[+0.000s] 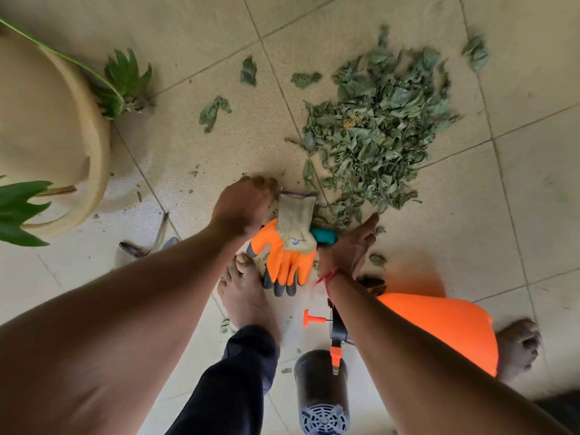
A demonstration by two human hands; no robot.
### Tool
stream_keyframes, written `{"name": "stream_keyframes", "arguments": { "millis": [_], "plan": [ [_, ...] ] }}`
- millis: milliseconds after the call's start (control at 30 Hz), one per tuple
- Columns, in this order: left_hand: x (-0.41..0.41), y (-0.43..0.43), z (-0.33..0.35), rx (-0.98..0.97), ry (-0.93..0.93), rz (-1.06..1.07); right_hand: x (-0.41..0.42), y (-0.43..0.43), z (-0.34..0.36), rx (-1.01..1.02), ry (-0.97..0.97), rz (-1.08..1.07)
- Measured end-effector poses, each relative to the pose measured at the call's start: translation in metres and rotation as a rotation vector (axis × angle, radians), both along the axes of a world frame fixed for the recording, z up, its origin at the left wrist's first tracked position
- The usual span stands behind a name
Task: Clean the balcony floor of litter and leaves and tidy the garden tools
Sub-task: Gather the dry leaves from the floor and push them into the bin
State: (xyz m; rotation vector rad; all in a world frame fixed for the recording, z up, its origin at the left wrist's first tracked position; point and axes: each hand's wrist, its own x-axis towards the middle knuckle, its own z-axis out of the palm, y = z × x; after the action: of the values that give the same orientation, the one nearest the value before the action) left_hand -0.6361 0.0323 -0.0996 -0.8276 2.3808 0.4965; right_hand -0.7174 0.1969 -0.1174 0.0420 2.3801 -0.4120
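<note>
Fingers of the left hand curled on the cuff of the orange work glove; at three o'clock, the right hand had an unclear grip.

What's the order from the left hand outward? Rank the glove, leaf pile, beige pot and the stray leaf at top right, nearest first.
1. Glove: right beside the left hand, on its right.
2. Leaf pile: ahead and to the right.
3. Beige pot: off to the left.
4. Stray leaf: far top right, beyond the pile.
</note>
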Motion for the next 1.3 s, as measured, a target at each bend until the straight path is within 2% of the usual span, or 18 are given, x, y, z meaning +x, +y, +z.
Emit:
{"name": "stream_keyframes", "arguments": {
  "millis": [233, 400, 467, 533, 633, 767, 867, 933, 1100, 1200, 1300],
  "plan": [
    [-0.027, -0.006, -0.016, 0.01, 0.184, 0.702, -0.062, -0.038, 0.01, -0.094, 0.032, -0.058],
    [-0.064, -0.006, -0.028, 0.135, 0.397, 0.974, -0.104, -0.049, 0.01, -0.171, 0.165, -0.023],
    [-0.075, -0.006, -0.026, 0.173, 0.513, 0.967, -0.119, -0.046, 0.012, -0.229, 0.199, -0.007],
    [-0.078, -0.004, -0.019, 0.167, 0.537, 0.923, -0.124, -0.037, 0.017, -0.217, 0.245, 0.038],
    [-0.071, 0.01, -0.008, 0.107, 0.383, 0.881, -0.121, -0.011, 0.019, -0.107, 0.263, 0.097],
    [-0.062, 0.029, -0.004, 0.155, 0.189, 0.781, -0.128, 0.012, 0.01, 0.049, 0.11, 0.067],
    [-0.069, 0.032, -0.004, 0.22, 0.122, 0.718, -0.143, 0.002, -0.001, 0.013, -0.022, -0.006],
    [-0.081, 0.028, -0.003, 0.217, 0.127, 0.744, -0.155, -0.015, -0.009, -0.06, -0.043, -0.036],
    [-0.111, 0.02, -0.004, 0.115, 0.088, 0.658, -0.179, -0.049, -0.003, -0.167, -0.019, 0.329],
    [-0.123, 0.011, -0.004, 0.058, 0.123, 0.658, -0.198, -0.047, 0.011, -0.069, 0.073, 0.549],
    [-0.131, -0.007, -0.004, 0.061, 0.272, 0.714, -0.234, -0.046, 0.02, 0.001, 0.193, 0.705]
  ]
}}
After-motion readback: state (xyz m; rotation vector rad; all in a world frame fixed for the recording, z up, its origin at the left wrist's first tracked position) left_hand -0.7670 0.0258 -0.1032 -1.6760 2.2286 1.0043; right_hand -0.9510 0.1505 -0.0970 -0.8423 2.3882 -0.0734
